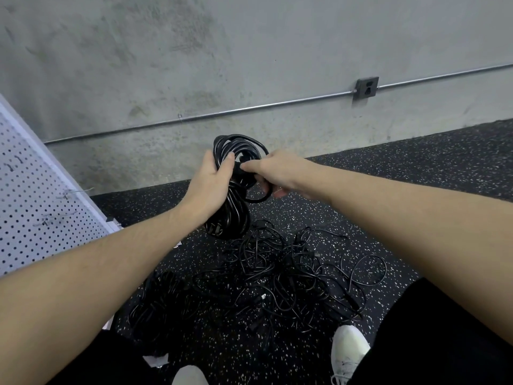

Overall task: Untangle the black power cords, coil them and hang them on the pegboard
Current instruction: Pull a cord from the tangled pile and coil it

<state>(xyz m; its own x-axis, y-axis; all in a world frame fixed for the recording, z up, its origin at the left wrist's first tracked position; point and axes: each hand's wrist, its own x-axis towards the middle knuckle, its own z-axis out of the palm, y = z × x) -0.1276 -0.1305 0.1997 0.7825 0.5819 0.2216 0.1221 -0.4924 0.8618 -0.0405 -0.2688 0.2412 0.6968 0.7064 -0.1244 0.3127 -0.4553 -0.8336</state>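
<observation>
A coiled black power cord (231,215) hangs upright in front of me, held up over the floor. My left hand (211,179) grips the coil around its middle, thumb across the strands. My right hand (273,169) pinches a turn of cord wrapped around the coil's waist, its fingers curled under the bundle. A tangled heap of black power cords (283,276) lies on the speckled floor below. A second dark bundle of cord (163,304) lies at the lower left. The white pegboard (36,207) with metal hooks (72,191) stands at the left.
A grey concrete wall (249,51) rises ahead, with a metal conduit (249,108) and an outlet box (366,87). Black speckled rubber floor (416,190) spreads to the right. My white shoes (348,351) and dark trouser legs fill the bottom edge.
</observation>
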